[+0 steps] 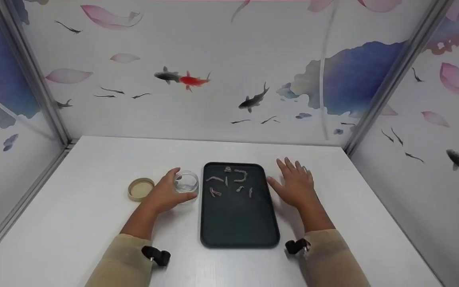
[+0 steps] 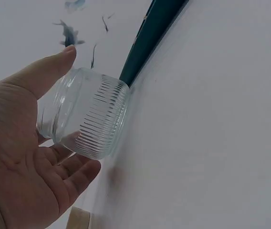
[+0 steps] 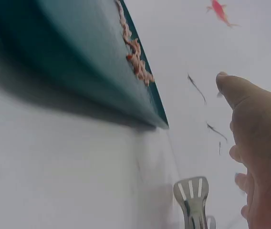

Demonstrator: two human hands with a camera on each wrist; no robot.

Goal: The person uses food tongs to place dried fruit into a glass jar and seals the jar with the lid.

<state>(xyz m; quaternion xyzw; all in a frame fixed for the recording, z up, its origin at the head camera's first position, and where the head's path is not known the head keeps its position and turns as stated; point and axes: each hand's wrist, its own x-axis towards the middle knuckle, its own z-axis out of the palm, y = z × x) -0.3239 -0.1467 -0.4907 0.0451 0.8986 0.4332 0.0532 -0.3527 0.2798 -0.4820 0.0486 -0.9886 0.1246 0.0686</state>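
A clear glass jar (image 1: 186,182) with ribbed sides (image 2: 99,117) stands uncapped left of the dark green tray (image 1: 239,223). My left hand (image 1: 167,193) curves loosely around it, thumb (image 2: 52,71) at one side and straight fingers behind the glass. Beyond the tray's right edge, my right hand (image 1: 296,185) is spread, palm down, with nothing in it. Its thumb (image 3: 238,88) points toward the tray. Several pinkish-brown strips (image 1: 240,175), some curled, lie over the tray's far half; a cluster of strips (image 3: 138,62) shows in the right wrist view.
A round tan lid (image 1: 141,189) lies on the white table (image 1: 86,223) to the left of my left hand. Slotted metal tongs (image 3: 192,195) appear near my right hand in the right wrist view. Printed panels (image 1: 213,48) enclose the table's back and sides.
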